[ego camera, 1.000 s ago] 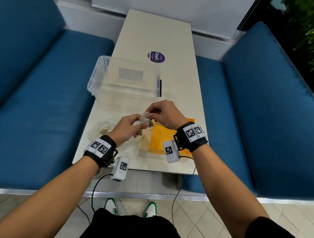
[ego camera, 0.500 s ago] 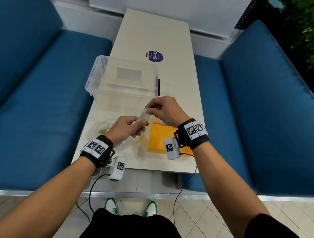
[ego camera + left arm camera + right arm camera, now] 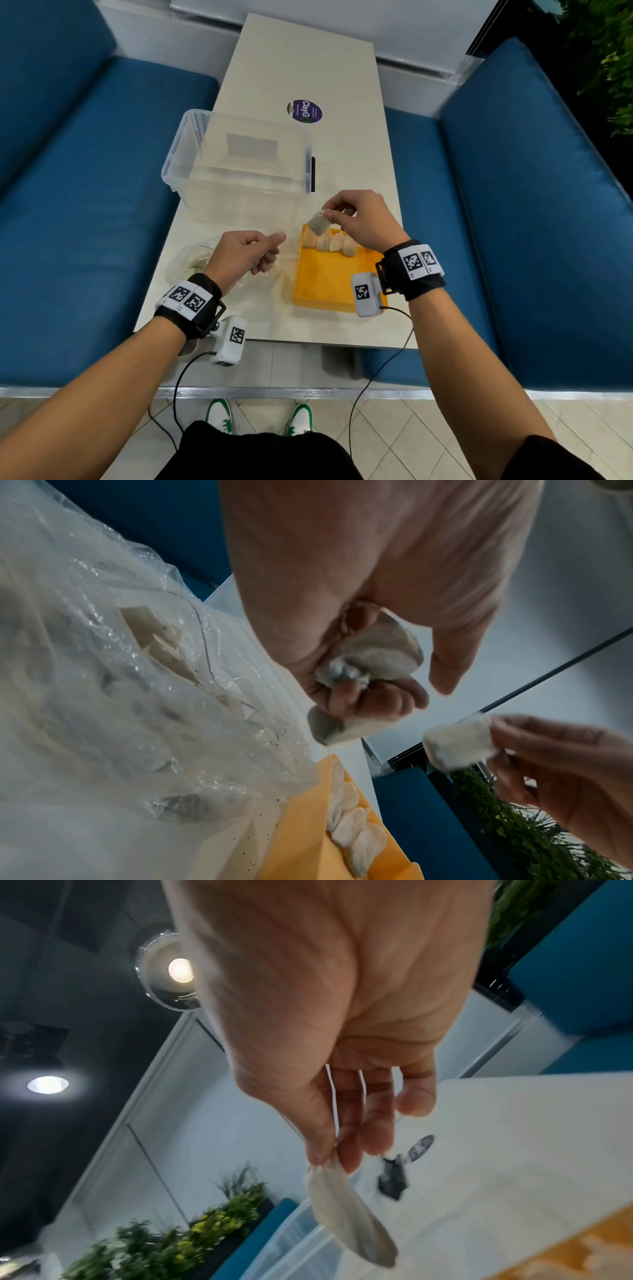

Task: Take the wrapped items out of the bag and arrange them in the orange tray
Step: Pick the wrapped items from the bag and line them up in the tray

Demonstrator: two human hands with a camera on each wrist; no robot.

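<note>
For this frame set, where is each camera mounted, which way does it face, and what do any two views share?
Head: worn on the head, looking down at the table, both forearms, the orange tray.
Left wrist: looks along the left hand, which grips wrapped items, beside the plastic bag.
Right wrist: looks up along the right hand toward ceiling lights.
Shared: the held wrapped item in the right hand's pinch appears in all three.

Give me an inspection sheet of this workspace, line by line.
Surface: pale table, purple round sticker.
Job's things: orange tray with a row of wrapped items at its far end; clear plastic bag left of the tray.
Clutter: clear storage bin.
Grip: left hand holds wrapped pieces; right hand pinches one wrapped item above the tray.
Cables: black wrist-camera leads hang below the table edge.
Surroundings: blue benches, plants.
</note>
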